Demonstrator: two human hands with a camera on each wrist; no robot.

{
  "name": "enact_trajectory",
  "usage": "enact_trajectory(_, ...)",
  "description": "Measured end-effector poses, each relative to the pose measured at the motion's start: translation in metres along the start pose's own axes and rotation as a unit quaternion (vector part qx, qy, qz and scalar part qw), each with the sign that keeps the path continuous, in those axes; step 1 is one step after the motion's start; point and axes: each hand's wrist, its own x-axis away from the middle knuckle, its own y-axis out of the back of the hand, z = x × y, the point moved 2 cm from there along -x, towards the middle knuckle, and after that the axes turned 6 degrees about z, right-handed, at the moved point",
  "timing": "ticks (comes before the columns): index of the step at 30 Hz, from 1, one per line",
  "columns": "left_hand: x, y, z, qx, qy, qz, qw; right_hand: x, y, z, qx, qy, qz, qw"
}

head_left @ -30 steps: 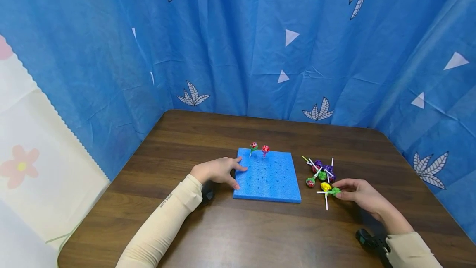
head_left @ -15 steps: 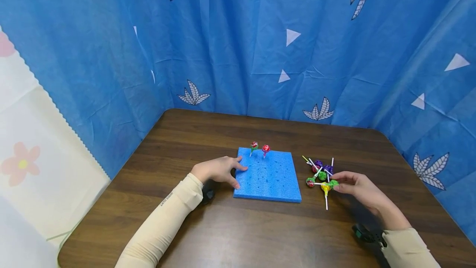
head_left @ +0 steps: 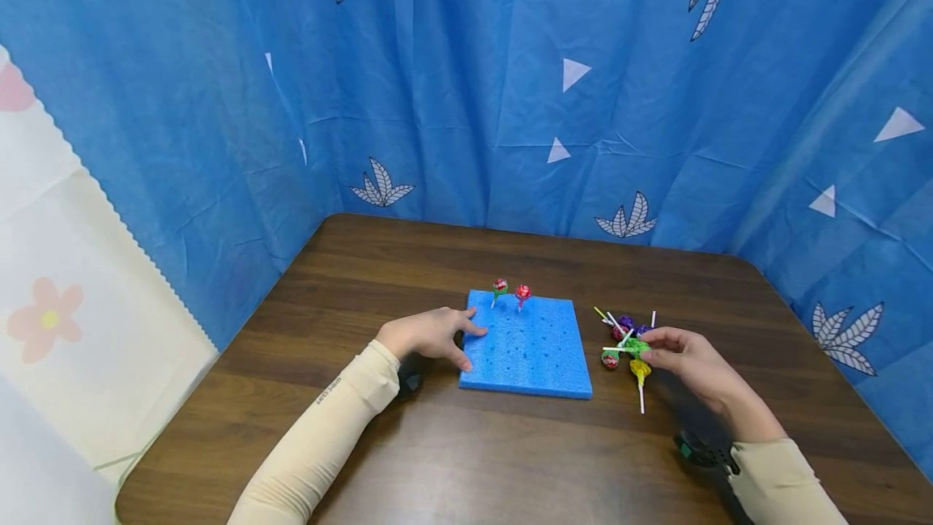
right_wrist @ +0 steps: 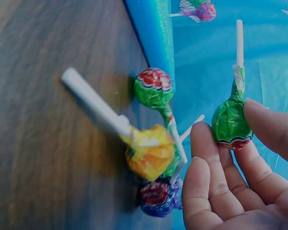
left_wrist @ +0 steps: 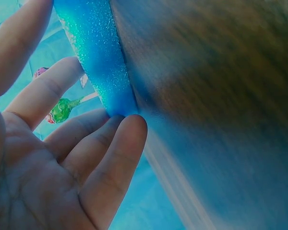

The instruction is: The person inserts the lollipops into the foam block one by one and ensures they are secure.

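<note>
Green lollipop, head view: the right hand pinches it near the yellow lollipop, right of the blue board; its stick points left, long axis crosswise. Left wrist: I see the left hand, fingers spread, touching the board's edge. Right wrist: fingers hold its ball, stick upward.

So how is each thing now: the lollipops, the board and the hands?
Green lollipop, wrapped, pinched in the right hand.
Yellow lollipop, wrapped, lying on the table.
Blue board, lying flat.
Two standing lollipops, wrapped, sticks down in the board.
Other lollipops, wrapped, heaped on the table.
Left hand, fingers spread, touching the board's edge.
</note>
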Motion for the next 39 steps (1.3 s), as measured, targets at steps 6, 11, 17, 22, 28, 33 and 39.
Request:
enact_trajectory(6,0.001,0.0,-0.001,-0.005,-0.003,-0.001,1.0,-0.006,0.0,0.008,-0.014,-0.002,-0.02,1.0)
enact_trajectory(11,0.001,0.001,-0.001,-0.004,-0.006,-0.004,1.0,-0.013,-0.002,0.019,-0.028,0.002,-0.04,0.999)
enact_trajectory(17,0.001,0.001,0.0,-0.004,-0.008,-0.004,1.0,-0.021,-0.006,0.027,-0.062,0.016,-0.064,0.996)
enact_trajectory(22,0.001,0.001,0.0,-0.005,-0.004,-0.004,1.0,-0.029,-0.011,0.035,-0.079,0.026,-0.079,0.993)
enact_trajectory(28,0.0,-0.001,0.0,-0.007,-0.002,-0.003,1.0,-0.038,-0.017,0.043,-0.105,0.025,-0.093,0.99)
enact_trajectory(33,0.0,-0.001,-0.001,-0.005,0.0,-0.003,1.0,-0.045,-0.021,0.046,-0.103,0.025,-0.104,0.989)
enact_trajectory(39,0.0,-0.002,0.0,-0.008,-0.001,-0.005,0.9999,-0.054,-0.026,0.05,-0.095,0.017,-0.122,0.988)
